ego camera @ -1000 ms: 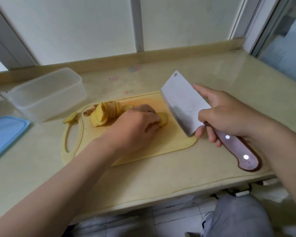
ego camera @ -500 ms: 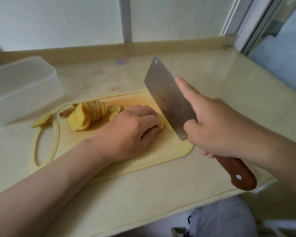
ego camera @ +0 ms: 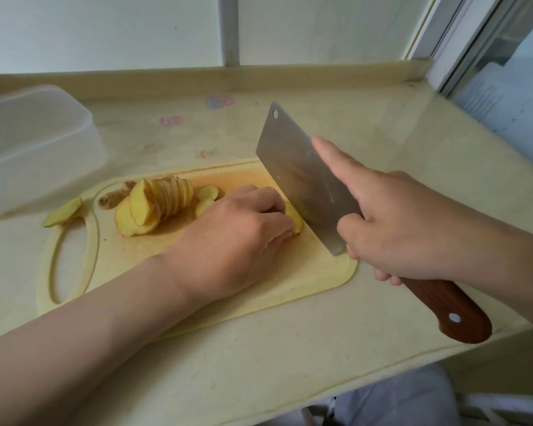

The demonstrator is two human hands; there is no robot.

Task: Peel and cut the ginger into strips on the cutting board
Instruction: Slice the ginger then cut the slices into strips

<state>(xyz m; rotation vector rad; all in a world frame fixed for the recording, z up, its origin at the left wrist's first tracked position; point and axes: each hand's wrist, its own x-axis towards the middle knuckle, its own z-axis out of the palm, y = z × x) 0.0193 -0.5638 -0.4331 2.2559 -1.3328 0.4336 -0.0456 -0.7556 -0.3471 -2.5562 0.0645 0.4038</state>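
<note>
Now, in the head view, your left hand [ego camera: 237,238] lies on the pale yellow plastic cutting board [ego camera: 290,281], which sits midway between the tabletop's [ego camera: 290,348] near and far edges. Its grip is curled down on a small piece of yellow peeled ginger [ego camera: 296,221] near the board's right end, with the fingertips tucked under.

Your right hand [ego camera: 397,222] has its grip wrapped round the broad steel cleaver with a brown wooden handle [ego camera: 302,176], forefinger laid straight along the flat of the blade. The blade stands tilted, its edge just beside your left knuckles. Whether it already touches the ginger cannot be told.

Further left on the board leans a fanned stack of ginger slices [ego camera: 154,207], with a brown knobbly offcut [ego camera: 114,196] behind it. By the board's handle lies one stray slice [ego camera: 62,212]. A clear plastic box [ego camera: 34,142] stands toward the tabletop's far left corner.

You seem past peeling and slicing and are starting on strips. The next move calls for a straight downward cut close to the knuckles, keeping the fingertips back from the edge.
</note>
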